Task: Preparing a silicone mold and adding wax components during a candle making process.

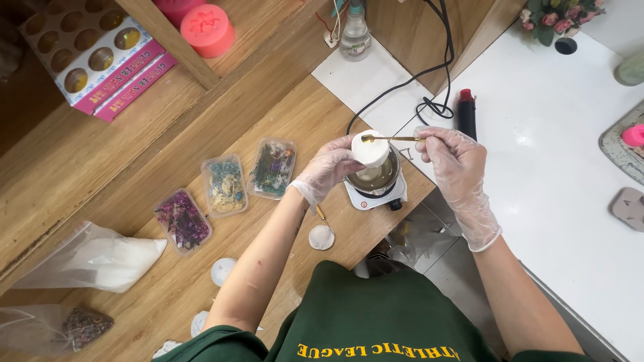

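At frame centre, gloved left hand curled around a white wax disc above the small metal pot on its hotplate, gloved right hand pinching a gold spoon over it; liquid already in the pot, three dried-flower tubs at left unopened.

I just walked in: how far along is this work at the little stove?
Done: two white discs lie on the wood. In hand: the left hand holds a white puck over the pot; the right hand spoons liquid on. Left: flower boxes sit untouched.
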